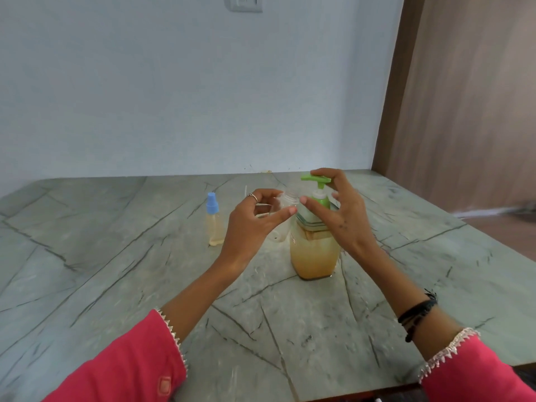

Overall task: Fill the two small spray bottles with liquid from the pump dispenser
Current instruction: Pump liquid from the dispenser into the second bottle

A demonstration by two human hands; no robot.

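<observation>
A pump dispenser (pixel 314 256) of amber liquid with a green pump head (pixel 314 179) stands mid-table. My right hand (pixel 342 216) arches over it, index fingertip on top of the pump head, thumb beside the collar. A small clear spray bottle (pixel 285 203), uncapped, sits just left of the dispenser with its mouth below the nozzle. My left hand (pixel 252 224) holds it between thumb and curled fingers, hiding much of it. A second small spray bottle (pixel 215 227) with a blue cap and yellowish liquid stands upright further left.
The grey-green marble table (pixel 116 271) meets a pale wall at the back. A brown wooden panel (pixel 464 97) rises at the right. A thin white stick (pixel 246 190) shows behind my left hand. The table's front edge runs at lower right.
</observation>
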